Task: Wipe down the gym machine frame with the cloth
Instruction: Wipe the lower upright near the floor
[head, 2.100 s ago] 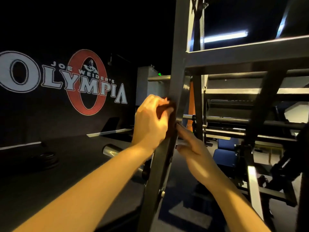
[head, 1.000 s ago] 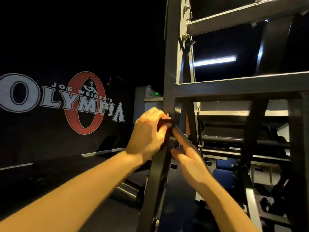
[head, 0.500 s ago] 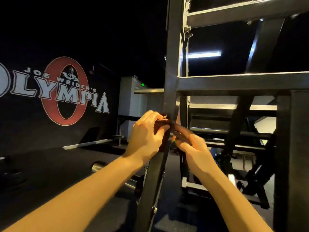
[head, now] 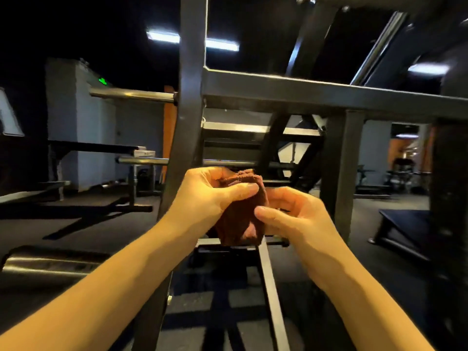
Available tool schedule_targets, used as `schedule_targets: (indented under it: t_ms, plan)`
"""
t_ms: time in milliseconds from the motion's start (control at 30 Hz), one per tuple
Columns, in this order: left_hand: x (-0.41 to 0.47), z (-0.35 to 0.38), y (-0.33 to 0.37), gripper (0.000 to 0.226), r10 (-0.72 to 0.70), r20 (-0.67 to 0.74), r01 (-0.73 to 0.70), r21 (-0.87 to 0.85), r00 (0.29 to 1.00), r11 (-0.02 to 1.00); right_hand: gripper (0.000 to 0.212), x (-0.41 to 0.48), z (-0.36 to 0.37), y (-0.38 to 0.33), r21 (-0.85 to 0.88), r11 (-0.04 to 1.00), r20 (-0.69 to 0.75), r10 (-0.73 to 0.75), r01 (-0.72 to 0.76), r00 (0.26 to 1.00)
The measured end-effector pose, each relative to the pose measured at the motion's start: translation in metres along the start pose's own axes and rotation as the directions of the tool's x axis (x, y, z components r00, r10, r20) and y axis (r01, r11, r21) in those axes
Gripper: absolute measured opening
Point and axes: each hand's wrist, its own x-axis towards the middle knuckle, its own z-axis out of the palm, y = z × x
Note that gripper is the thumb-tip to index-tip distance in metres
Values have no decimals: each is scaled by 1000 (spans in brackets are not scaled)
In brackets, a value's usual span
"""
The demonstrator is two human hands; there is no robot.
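Note:
A dark brown cloth (head: 240, 216) hangs bunched between both hands, in front of the dark steel machine frame. My left hand (head: 210, 196) grips its top edge, thumb across the front. My right hand (head: 291, 214) pinches its right side with thumb and fingers. The frame's slanted upright post (head: 188, 97) rises just left of the hands, and a horizontal crossbar (head: 329, 93) runs off to the right above them. The cloth is off the post, not touching it.
A steel bar (head: 131, 93) sticks out left from the post. A second upright (head: 342, 173) stands to the right. A metal roller (head: 48, 262) lies low at the left. Benches and other machines fill the dim gym floor behind.
The cloth has come off the upright post and is now held in the open between both hands. My view has swung right, away from the wall lettering.

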Motion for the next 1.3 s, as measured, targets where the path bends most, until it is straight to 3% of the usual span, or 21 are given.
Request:
schedule_targets:
  t_ms: [100, 233, 433, 567, 633, 733, 833, 967, 1133, 1233, 1300]
  plan:
    - [14, 24, -4, 28, -62, 211, 82, -87, 976, 993, 24, -13, -29, -3, -51, 998, -136, 25, -32, 990]
    - [24, 69, -6, 40, -33, 333, 81, -131, 942, 988, 30, -33, -73, -15, -23, 999, -290, 28, -37, 957]
    - [30, 161, -1, 43, -40, 507, 80, -57, 861, 995, 20, -66, -160, -27, -61, 997, -329, -58, 41, 942]
    - [41, 244, 11, 42, -79, 455, 151, -125, 887, 981, 20, -74, -245, -30, -9, 995, -242, -96, 97, 965]
    - [49, 282, 19, 45, -104, 393, 179, -159, 914, 971, 38, -74, -286, -30, 37, 987, -186, -144, 154, 972]
    - [63, 334, 29, 36, -146, 281, 194, -154, 949, 969, 54, -71, -336, -27, -121, 971, -139, -221, 205, 965]
    - [74, 379, 33, 33, -152, 164, 177, -149, 975, 973, 52, -57, -371, -24, -229, 943, -176, -285, 243, 942]
    - [85, 415, 34, 25, -192, 156, 223, -216, 969, 950, 50, -30, -410, -15, -274, 895, -210, -412, 351, 887]
    - [98, 453, 39, 25, -300, 104, 317, -299, 948, 900, 44, -15, -451, -7, -225, 920, -250, -372, 320, 894]
    - [109, 470, 43, 32, -271, 100, 286, -193, 957, 939, 46, -10, -472, -7, -120, 933, -286, -360, 340, 888]
    - [115, 479, 42, 33, -207, 94, 206, 26, 974, 978, 41, -9, -487, -13, -57, 939, -332, -338, 339, 881]
